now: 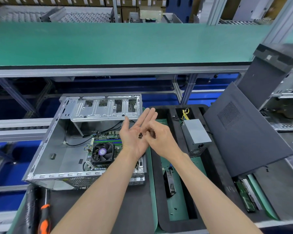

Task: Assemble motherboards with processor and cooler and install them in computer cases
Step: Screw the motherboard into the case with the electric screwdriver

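Note:
An open grey computer case [57, 141] lies on its side, with a motherboard [107, 141] inside it. A black cooler fan with a purple label [102, 152] sits on the board. My left hand [135, 132] is held palm up above the case's right edge, fingers straight, with a few small dark screws [140, 135] lying in the palm. My right hand [159, 137] is right beside it, its fingertips curled and pinching at a screw over the palm.
An orange-and-black screwdriver [45, 217] lies at the front left. A black foam tray [178, 166] to the right holds a power supply [196, 132], a loose fan [170, 184] and stray screws. A dark case side panel [247, 137] leans at the right. A green conveyor [125, 43] runs behind.

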{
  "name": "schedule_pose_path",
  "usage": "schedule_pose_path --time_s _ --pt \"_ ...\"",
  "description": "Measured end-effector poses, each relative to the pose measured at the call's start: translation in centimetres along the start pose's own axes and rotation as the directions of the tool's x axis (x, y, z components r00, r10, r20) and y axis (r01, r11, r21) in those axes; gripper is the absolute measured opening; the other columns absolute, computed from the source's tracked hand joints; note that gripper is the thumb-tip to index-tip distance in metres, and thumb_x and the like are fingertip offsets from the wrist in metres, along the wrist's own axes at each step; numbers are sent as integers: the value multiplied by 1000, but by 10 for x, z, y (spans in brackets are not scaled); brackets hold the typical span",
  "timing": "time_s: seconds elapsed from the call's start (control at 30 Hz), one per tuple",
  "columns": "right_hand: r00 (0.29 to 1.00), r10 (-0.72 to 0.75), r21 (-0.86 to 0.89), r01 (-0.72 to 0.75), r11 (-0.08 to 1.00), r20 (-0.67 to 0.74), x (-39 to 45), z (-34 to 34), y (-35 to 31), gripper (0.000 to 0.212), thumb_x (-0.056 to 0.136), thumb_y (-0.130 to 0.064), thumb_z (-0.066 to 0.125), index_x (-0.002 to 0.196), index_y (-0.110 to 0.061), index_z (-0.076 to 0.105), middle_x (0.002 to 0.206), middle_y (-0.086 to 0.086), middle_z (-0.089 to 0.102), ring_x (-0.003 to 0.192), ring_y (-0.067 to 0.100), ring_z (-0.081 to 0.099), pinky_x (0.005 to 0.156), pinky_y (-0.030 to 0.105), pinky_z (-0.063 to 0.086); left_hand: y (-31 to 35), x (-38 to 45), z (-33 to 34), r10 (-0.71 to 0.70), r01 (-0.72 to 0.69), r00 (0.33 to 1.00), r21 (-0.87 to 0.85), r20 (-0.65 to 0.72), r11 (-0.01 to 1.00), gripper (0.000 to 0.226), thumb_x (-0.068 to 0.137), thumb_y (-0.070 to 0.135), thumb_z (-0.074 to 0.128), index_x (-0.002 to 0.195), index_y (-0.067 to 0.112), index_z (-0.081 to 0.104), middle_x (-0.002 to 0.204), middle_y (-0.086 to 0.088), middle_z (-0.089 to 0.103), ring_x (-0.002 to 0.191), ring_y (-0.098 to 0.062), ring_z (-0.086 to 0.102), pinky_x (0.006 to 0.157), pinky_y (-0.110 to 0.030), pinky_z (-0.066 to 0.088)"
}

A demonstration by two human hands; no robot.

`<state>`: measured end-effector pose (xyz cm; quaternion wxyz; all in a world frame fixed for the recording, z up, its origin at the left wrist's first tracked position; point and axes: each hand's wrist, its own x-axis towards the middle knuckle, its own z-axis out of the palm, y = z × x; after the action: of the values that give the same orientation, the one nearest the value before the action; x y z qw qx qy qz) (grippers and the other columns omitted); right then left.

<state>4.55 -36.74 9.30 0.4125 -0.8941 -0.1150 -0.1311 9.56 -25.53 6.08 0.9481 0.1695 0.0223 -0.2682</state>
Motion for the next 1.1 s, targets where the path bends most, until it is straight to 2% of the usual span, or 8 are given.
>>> schedule_pose_path --time_s 0.27,0.37,0.47,0.57,0.63,0.7,0.97,1.1 --pt "999 -13 14 14 1000 -41 -1 2 2 14 86 0 68 90 -13 64 78 -9 56 67 8 50 64 15 43 -1 -1 2 -4 4 1000 1 -9 1000 80 100 63 33 137 -4 55 148 -21 49 138 -34 48 115 -44 40" --pt "985 -10 40 17 999 -171 -10 5 4 8 90 -14 63 83 -14 58 75 -11 53 64 10 49 60 17 39 0 0 2 -8 7 1000 -26 -15 1000 79 100 61 36 137 -7 54 147 -24 49 137 -37 49 118 -46 35" --pt "969 94 -17 -101 995 -228 -37 10 22 11 84 -11 61 79 -17 53 69 -9 53 60 12 50 57 25 42 0 0 2 -9 8 1000 -23 -21 1000 79 100 61 36 136 -7 55 146 -23 51 135 -37 50 120 -45 31" --pt "952 304 -256 -286 923 35 -73 24 48 8 84 -11 58 83 -18 55 74 -4 61 68 17 59 63 37 51 0 0 1 -13 12 1000 -41 -23 999 79 100 61 38 135 -7 56 146 -23 51 135 -36 51 120 -45 31" --pt "861 426 -379 -309 872 278 -94 39 57 6 87 -14 57 91 -19 59 88 -1 66 83 24 63 73 37 54 1 0 1 -16 15 1000 -43 -25 999 79 100 61 38 135 -7 56 146 -23 51 135 -36 51 119 -45 32" --pt "785 449 -395 -286 873 426 -109 52 60 6 90 -16 58 94 -18 61 97 0 64 91 25 61 80 37 53 1 0 1 -18 17 999 -38 -30 999 79 100 61 37 135 -8 56 146 -23 51 135 -37 51 119 -45 32" --pt "771 416 -504 -144 851 482 -111 64 60 17 98 -14 52 106 -6 64 112 12 62 101 36 62 84 42 50 1 -1 1 -19 17 999 -29 -44 999 77 100 60 39 136 -7 55 146 -22 51 136 -36 50 119 -45 32" --pt "764 382 -539 -53 841 521 -112 64 58 15 97 -8 48 107 -4 59 111 15 60 97 39 62 73 38 38 0 -1 2 -14 12 999 -42 -46 999 77 100 60 39 135 -7 56 146 -23 51 135 -36 51 118 -46 35"
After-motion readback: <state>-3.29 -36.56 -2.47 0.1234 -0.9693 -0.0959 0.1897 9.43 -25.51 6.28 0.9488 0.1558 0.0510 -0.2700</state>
